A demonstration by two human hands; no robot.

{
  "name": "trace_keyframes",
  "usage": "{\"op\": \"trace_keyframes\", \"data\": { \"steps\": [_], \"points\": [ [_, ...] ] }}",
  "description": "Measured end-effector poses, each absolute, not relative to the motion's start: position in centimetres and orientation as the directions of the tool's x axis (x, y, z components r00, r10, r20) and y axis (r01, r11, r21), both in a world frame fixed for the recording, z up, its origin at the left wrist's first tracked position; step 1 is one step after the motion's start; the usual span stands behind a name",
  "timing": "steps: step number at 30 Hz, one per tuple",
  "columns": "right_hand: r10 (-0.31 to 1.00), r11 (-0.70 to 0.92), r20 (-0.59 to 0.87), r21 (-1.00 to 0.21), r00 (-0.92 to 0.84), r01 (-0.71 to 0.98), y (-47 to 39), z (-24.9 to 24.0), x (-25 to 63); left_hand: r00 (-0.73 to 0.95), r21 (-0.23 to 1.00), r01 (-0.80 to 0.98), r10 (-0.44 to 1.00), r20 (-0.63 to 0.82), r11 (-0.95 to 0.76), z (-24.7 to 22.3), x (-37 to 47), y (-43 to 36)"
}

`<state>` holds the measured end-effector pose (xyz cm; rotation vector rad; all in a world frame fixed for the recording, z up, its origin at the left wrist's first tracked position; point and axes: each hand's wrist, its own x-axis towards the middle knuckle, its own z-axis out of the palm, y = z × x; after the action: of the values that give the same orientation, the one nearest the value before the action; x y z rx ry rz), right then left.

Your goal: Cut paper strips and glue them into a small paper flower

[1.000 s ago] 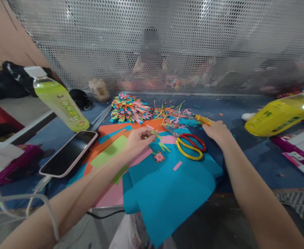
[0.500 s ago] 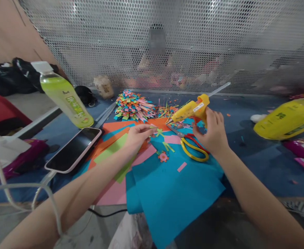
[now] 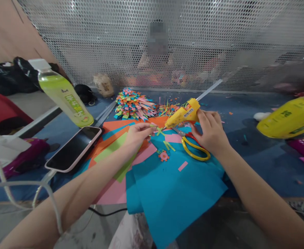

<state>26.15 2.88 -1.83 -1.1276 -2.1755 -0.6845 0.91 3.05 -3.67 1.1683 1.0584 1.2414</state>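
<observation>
A yellow hot glue gun (image 3: 184,116) is in my right hand (image 3: 210,133), its glue stick poking out the back and its nozzle down at a small green paper piece (image 3: 159,131). My left hand (image 3: 139,135) pinches an edge of that star-like green piece. Just under the glue gun lie scissors (image 3: 196,148) with yellow and red handles. A pink and orange paper flower (image 3: 163,156), green strips (image 3: 169,146) and a pink strip (image 3: 182,166) rest on blue sheets (image 3: 180,197). Behind them stands a cone of curled, many-coloured paper pieces (image 3: 133,103).
On the left are a phone (image 3: 74,148) with a cable, a bottle of green drink (image 3: 64,95) and a tissue pack (image 3: 19,155). A yellow bottle (image 3: 289,117) lies at the right. Paper scraps (image 3: 169,109) are heaped before the perforated metal panel (image 3: 110,38).
My right hand has brought the glue gun left and down, so its nozzle now meets the green paper piece. My left hand has stayed nearly still.
</observation>
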Motion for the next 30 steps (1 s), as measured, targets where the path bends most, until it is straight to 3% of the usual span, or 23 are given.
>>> {"op": "trace_keyframes", "data": {
  "steps": [9, 19, 23, 27, 30],
  "points": [
    [0.595, 0.497, 0.677, 0.115, -0.434, 0.86, 2.8, -1.7, 26.3, 0.041, 0.995, -0.096, 0.999, 0.024, -0.02, -3.3, 0.9, 2.9],
    [0.549, 0.488, 0.697, 0.181, -0.461, 0.854, 2.9, -1.8, 26.2, 0.104, 0.989, -0.148, 0.994, 0.026, -0.011, -3.4, 1.0, 2.8],
    [0.595, 0.461, 0.673, 0.161, -0.438, 0.873, 2.9, -1.7, 26.2, 0.145, 0.98, -0.199, 0.989, 0.042, -0.012, -3.1, 1.1, 2.6],
    [0.706, 0.349, 0.63, 0.087, -0.323, 0.933, 3.7, -2.1, 26.7, 0.16, 0.977, -0.213, 0.985, 0.058, -0.023, -3.0, 1.2, 2.4],
    [0.836, 0.096, 0.544, -0.011, -0.074, 0.995, 4.7, -2.6, 27.7, 0.192, 0.981, -0.188, 0.977, 0.089, -0.052, -2.9, 1.2, 2.2]
  ]
}}
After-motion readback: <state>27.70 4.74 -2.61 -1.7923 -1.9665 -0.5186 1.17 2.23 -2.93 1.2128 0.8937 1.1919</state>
